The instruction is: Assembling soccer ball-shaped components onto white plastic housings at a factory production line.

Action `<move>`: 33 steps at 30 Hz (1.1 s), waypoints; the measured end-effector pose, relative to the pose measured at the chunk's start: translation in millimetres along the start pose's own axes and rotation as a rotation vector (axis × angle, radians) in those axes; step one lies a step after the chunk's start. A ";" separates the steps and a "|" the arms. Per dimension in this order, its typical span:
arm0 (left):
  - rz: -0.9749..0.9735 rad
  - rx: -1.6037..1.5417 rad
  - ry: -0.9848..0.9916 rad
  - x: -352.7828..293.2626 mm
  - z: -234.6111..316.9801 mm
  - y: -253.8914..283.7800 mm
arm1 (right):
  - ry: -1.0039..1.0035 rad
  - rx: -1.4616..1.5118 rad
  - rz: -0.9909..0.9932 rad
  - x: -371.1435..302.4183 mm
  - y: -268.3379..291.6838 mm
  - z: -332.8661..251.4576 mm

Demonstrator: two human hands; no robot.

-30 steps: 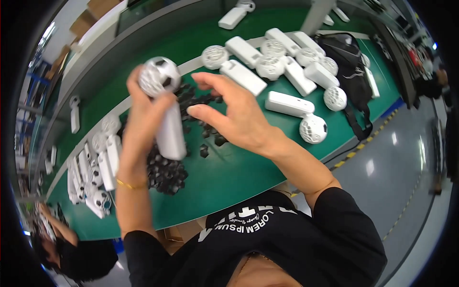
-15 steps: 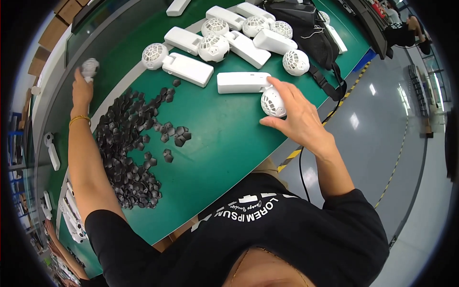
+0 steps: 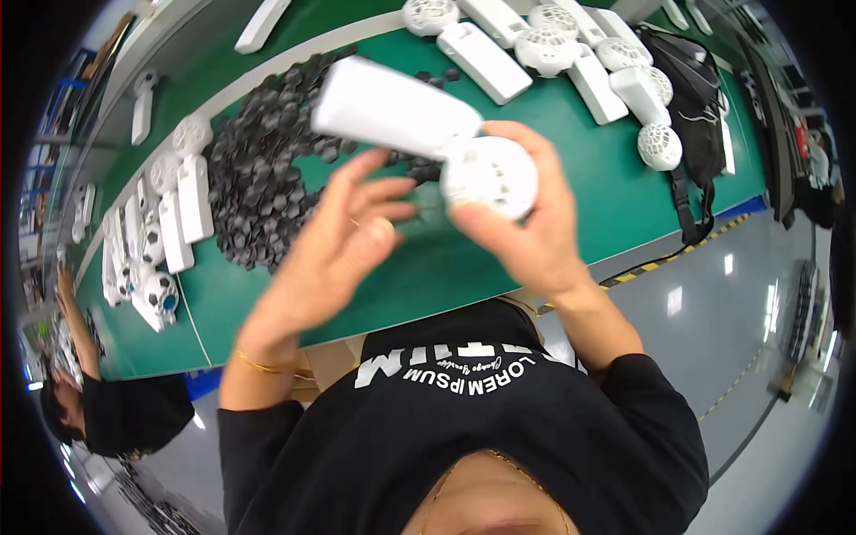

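Observation:
My right hand [image 3: 526,223] grips a white hand-held fan [image 3: 419,125] by its round grille head, with the long handle pointing up and left. It is raised close above the green table [image 3: 571,169]. My left hand [image 3: 343,236] is spread open just left of the fan head, with its fingertips near the head, and I cannot tell if they touch it. A pile of small black parts [image 3: 263,169] lies on the table behind both hands.
Several white fans [image 3: 571,49] lie at the table's far right beside a black bag [image 3: 695,107]. More white fans [image 3: 152,241] are lined up at the left. Another person [image 3: 98,401] works at the lower left. A grey floor with yellow-black tape [image 3: 678,259] runs along the right.
My right hand has lifted a white fan off the table and brought it close. My left hand has come back from the far left, where it held a fan, and now is open.

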State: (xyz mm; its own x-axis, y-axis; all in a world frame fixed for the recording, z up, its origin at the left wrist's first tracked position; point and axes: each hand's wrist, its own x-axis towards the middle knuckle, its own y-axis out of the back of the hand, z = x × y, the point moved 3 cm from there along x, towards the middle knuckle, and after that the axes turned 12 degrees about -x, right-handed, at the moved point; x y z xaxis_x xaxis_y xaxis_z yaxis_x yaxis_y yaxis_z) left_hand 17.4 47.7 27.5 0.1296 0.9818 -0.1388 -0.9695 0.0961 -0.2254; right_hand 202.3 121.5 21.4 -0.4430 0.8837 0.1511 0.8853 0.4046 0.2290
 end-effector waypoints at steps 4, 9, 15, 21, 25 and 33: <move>0.279 -0.409 0.000 -32.2 -40.8 -8.2 | 0.313 -0.282 -0.192 -3.8 -61.9 -8.3; 0.566 -0.743 -0.197 -43.4 -51.2 14.3 | 0.622 -0.384 -0.340 4.4 -80.3 -24.2; 0.468 -0.642 -0.271 -47.0 -40.0 26.7 | 0.525 -0.736 -0.233 61.8 -51.3 9.6; 0.422 -0.715 -0.186 -48.1 -40.3 33.0 | 0.751 -0.995 -0.290 69.3 -58.5 29.9; 0.508 -0.606 -0.203 -44.3 -41.5 34.4 | 0.901 -1.138 -0.348 72.4 -63.5 30.5; 0.531 -0.673 -0.289 -40.5 -44.8 29.1 | 0.763 -0.941 -0.333 79.3 -71.0 25.6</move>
State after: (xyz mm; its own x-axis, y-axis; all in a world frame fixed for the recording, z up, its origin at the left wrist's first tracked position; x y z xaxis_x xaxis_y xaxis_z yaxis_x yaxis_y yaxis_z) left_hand -6.8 3.4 -16.6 -0.4459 0.8810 -0.1583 -0.5486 -0.4087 -0.7294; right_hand 107.9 168.9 -7.5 -0.8722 0.2833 0.3987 0.4102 -0.0204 0.9118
